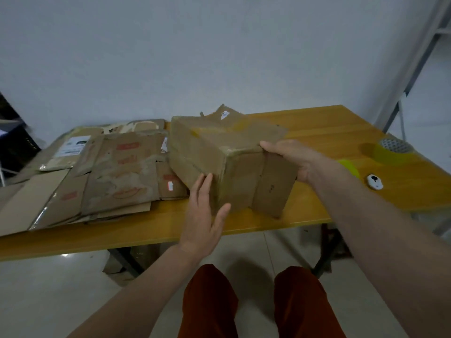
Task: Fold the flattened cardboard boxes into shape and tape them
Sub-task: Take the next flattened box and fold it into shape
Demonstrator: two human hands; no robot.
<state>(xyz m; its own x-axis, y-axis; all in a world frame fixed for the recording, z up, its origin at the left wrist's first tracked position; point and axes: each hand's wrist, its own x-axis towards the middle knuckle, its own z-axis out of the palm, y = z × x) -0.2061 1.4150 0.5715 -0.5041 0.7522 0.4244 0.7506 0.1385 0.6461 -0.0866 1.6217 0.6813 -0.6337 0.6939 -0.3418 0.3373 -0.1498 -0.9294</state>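
A worn brown cardboard box point(219, 152), folded into shape with old tape on its top, stands tilted on the yellow table point(317, 128). One side flap point(273, 186) hangs open toward me. My left hand point(205, 215) lies flat with straight fingers against the box's near left corner. My right hand point(290, 157) grips the box's top right edge, fingers curled over it above the loose flap. A pile of flattened cardboard boxes point(102, 172) lies on the left half of the table. A roll of yellowish tape point(390, 152) sits at the right.
A small white and black object point(375, 181) lies on the table near the right front edge. A metal ladder frame point(415, 69) leans at the right wall. A dark crate point(14, 142) stands at far left. My knees in red trousers show below the table edge.
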